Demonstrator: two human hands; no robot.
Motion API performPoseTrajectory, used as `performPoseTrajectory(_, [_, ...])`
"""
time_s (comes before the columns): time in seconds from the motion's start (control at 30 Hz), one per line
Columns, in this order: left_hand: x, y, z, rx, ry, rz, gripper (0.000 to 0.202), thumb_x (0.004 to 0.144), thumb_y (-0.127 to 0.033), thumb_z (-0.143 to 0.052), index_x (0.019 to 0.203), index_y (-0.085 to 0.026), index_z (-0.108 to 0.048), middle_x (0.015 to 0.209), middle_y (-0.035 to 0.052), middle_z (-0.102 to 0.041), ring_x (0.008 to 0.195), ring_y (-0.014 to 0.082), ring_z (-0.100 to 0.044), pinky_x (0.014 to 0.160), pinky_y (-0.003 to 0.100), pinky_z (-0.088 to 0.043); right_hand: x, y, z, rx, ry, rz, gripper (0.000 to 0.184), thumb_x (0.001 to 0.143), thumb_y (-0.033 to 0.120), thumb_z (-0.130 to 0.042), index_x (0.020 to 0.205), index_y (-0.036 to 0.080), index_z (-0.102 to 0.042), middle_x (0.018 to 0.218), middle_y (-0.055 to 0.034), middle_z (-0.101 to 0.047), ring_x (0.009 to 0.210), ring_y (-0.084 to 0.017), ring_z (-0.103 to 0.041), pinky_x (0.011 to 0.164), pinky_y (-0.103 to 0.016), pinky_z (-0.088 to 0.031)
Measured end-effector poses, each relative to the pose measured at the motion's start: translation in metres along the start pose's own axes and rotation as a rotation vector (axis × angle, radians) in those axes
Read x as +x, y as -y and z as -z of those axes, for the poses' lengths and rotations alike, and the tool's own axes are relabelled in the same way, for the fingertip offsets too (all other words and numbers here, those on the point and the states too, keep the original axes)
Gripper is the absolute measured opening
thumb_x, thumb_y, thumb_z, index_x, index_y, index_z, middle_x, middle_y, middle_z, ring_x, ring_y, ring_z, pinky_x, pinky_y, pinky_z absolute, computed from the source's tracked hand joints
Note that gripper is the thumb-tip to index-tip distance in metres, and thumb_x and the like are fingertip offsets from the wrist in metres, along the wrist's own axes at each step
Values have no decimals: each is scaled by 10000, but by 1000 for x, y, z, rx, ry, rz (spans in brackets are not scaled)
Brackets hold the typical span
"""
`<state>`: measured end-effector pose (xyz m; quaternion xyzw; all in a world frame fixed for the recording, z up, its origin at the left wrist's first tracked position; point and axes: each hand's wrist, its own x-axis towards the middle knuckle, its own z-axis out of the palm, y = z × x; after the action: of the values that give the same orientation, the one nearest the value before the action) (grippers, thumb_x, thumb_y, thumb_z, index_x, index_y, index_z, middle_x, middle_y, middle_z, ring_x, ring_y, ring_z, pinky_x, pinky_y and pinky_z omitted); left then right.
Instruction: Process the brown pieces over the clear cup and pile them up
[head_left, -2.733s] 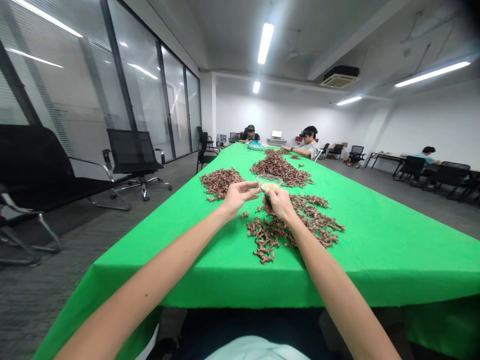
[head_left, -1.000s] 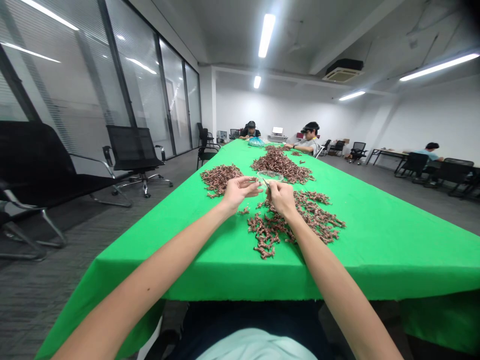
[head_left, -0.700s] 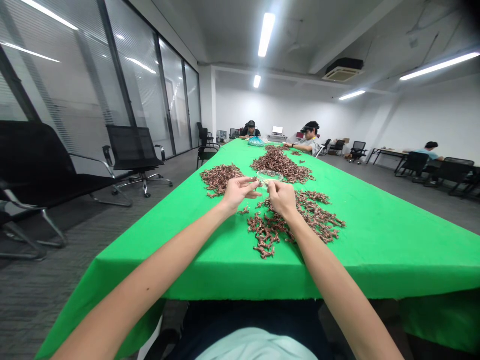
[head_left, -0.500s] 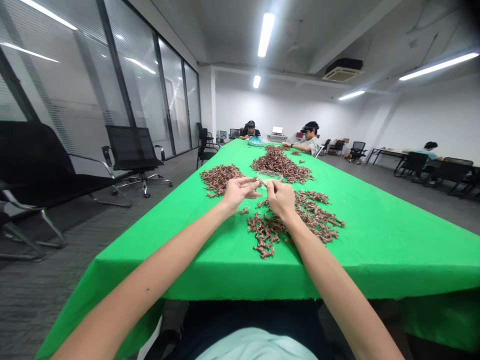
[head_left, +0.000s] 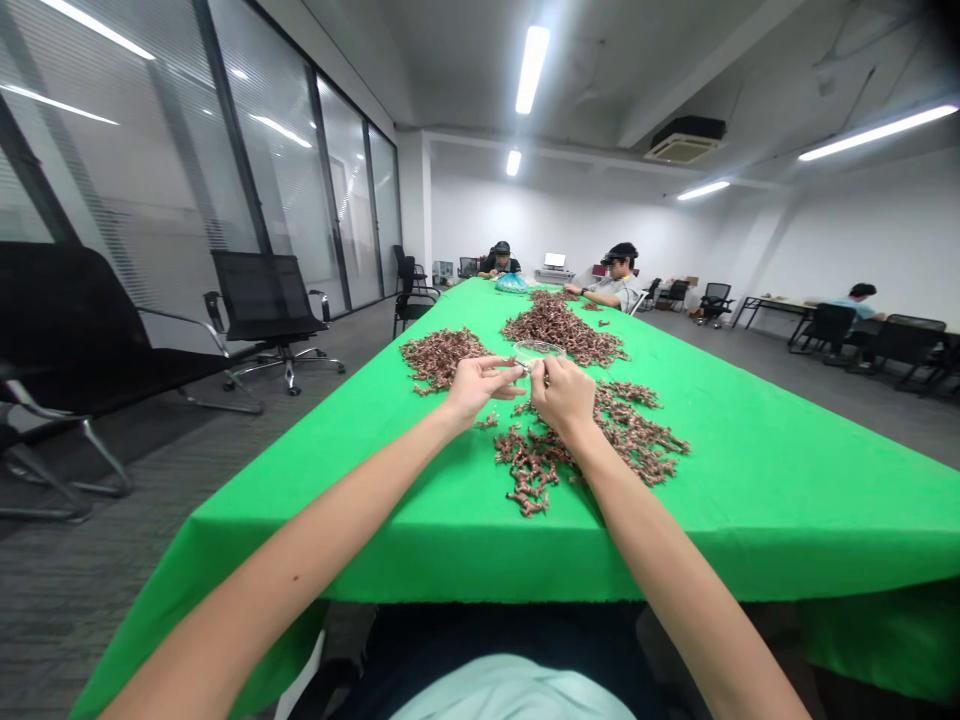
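My left hand point(head_left: 472, 388) is raised over the table, thumb and fingertips pinched on a small brown figure-like piece point(head_left: 516, 363), mostly covered by the fingers. Close beside it, my right hand point(head_left: 564, 398) is closed around a slim metallic tool whose exact kind I cannot make out; its tip meets the piece. Just beyond both hands sits a clear round dish point(head_left: 541, 347), partly hidden by them. A heap of similar brown pieces point(head_left: 441, 358) lies left of my left hand. More loose pieces point(head_left: 634, 432) spread under and right of my right hand.
A green cloth point(head_left: 750, 450) covers the long table. Farther along it are a large brown heap point(head_left: 559, 325) and a blue bag point(head_left: 512, 284). Two people point(head_left: 621, 280) sit at the far end. Black chairs point(head_left: 262, 300) stand on the left.
My right hand has turned slightly and shifted a little to the right, its fingers more curled. My left hand stays nearly in place.
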<state>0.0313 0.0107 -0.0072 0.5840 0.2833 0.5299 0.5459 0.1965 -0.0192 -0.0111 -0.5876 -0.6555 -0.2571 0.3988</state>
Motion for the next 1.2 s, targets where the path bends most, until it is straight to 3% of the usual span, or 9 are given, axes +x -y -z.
performPoseTrajectory(0.37, [0,1,1,11,4,16,616,585,-420,-950,1052,-114,-689,852,128,-789,650,257,-759,710,392,-635,3,-5,2,-152,-91,154,399,1012,347,-382,786,165,-656,759,-87,-640,709,-188,-524,658,-331,-267])
performPoseTrajectory(0.63, [-4,-5,1,54,-2,28,588,571,-447,-948,993,-112,-715,830,109,-788,616,205,-742,669,322,-625,3,-8,-2,-165,-167,164,382,990,343,-427,729,170,-645,691,-63,-623,628,-162,-491,631,-315,-246])
performPoseTrajectory(1.2, [-2,-2,1,58,-4,8,608,538,-464,-954,974,-119,-709,902,130,-787,639,206,-739,648,320,-605,-1,-2,-2,-168,-160,125,377,976,361,-435,750,162,-662,702,-71,-624,645,-169,-506,623,-315,-234])
